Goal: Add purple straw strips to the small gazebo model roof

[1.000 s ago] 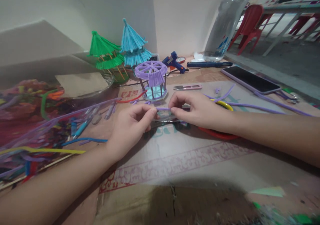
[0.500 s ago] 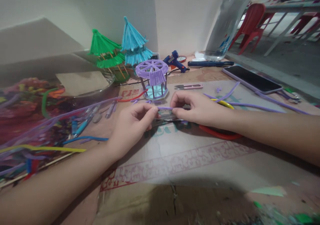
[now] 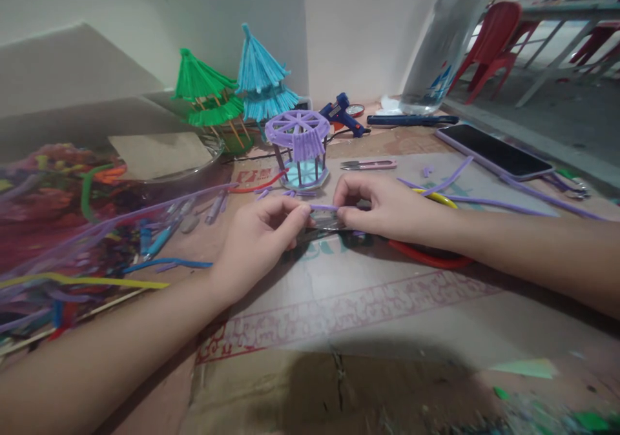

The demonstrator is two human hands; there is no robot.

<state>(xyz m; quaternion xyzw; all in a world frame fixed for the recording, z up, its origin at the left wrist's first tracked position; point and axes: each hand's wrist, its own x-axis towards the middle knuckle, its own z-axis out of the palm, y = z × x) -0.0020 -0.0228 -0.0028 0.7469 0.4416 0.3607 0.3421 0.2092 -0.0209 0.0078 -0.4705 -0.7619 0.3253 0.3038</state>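
A short purple pipe cleaner (image 3: 323, 208) stretches level between my two hands. My left hand (image 3: 264, 235) pinches one end of it between thumb and fingers. The other end is gripped by my right hand (image 3: 378, 206), fingers curled. Just behind them stands a purple pavilion model (image 3: 298, 128) with a spoked round top, dark posts and a light blue base; a strip of purple pieces hangs from its front rim. Pink-handled thread snips (image 3: 369, 164) lie beyond my right hand. Under my hands is something dark and shiny, mostly hidden.
A green pavilion model (image 3: 203, 93) and a blue one (image 3: 264, 80) stand behind, near a blue glue gun (image 3: 343, 113). At right are a phone (image 3: 494, 151) and a large water container (image 3: 443, 48). Colourful craft pieces (image 3: 43, 209) crowd the left; a red pipe cleaner (image 3: 431, 255) lies under my right forearm.
The whole view has shifted slightly, with things appearing a little further right. Both hands keep their hold on the purple pipe cleaner, almost unmoved.
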